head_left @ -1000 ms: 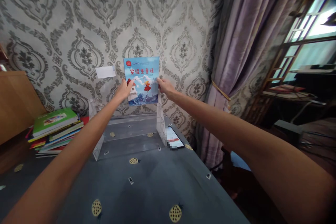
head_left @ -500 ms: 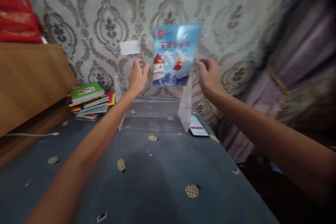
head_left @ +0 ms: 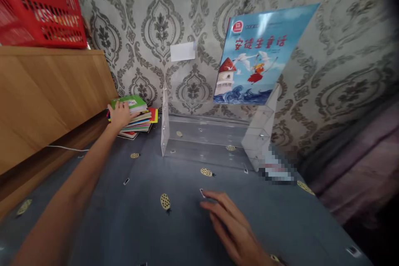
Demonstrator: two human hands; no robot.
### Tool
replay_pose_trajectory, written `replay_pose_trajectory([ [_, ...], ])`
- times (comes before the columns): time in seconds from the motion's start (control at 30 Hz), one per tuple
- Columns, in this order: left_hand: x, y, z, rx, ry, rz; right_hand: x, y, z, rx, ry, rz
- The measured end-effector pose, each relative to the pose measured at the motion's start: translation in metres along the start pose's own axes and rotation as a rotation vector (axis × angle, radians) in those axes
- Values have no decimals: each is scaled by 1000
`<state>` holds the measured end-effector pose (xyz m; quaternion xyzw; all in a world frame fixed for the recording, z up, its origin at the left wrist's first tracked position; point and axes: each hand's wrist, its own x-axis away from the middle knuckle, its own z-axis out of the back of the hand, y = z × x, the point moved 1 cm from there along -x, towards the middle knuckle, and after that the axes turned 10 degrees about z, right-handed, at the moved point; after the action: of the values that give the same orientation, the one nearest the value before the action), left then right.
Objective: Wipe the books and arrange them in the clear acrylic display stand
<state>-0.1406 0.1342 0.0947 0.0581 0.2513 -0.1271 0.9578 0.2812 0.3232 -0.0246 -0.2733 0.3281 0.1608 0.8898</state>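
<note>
My left hand (head_left: 120,115) lies over the stack of books at the left, its fingers spread across the green book (head_left: 137,100) on top. Whether the fingertips curl round that book's edge I cannot tell. My right hand (head_left: 232,226) hovers low over the front of the table, fingers stretched out and apart, nothing in them. Beyond both hands stands a clear acrylic rack (head_left: 205,131). A blue book (head_left: 254,56) with red characters stands upright at its right end, leaning near the wall.
A wooden cabinet (head_left: 52,99) rises at the left, bearing a red plastic basket (head_left: 52,8). A white cable (head_left: 68,148) runs beneath it. Beside the rack's right side lies a pixelated phone (head_left: 277,168). A white label (head_left: 182,52) shows before the patterned wall. Purple curtain (head_left: 343,174) hangs at right.
My left hand has gone from above the rack leftward onto the book stack. My right hand has dropped from beside the blue book to the table's front. The view has shifted left and closer.
</note>
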Motion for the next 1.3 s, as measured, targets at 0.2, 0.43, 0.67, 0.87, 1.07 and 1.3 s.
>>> replay_pose_trajectory([
  [0.2, -19, -12, 0, -180, -154, -66, 11, 12, -7, -74, -5, -135],
  [0.43, -10, -22, 16, -271, -189, -150, 8, 10, -5, -179, -59, -222],
  [0.67, 12, -21, 33, -317, -171, -196, 8, 9, -6, -270, -60, -257],
  [0.87, 59, -17, 44, -315, -118, -205, -13, 9, -11, -327, -94, -278],
  [1.07, 115, -8, 60, -331, -60, -196, -122, 5, -89, -993, -42, -595],
  [1.3, 232, -4, 81, -248, -60, -357, -180, -21, -161, -1544, 370, -1039],
])
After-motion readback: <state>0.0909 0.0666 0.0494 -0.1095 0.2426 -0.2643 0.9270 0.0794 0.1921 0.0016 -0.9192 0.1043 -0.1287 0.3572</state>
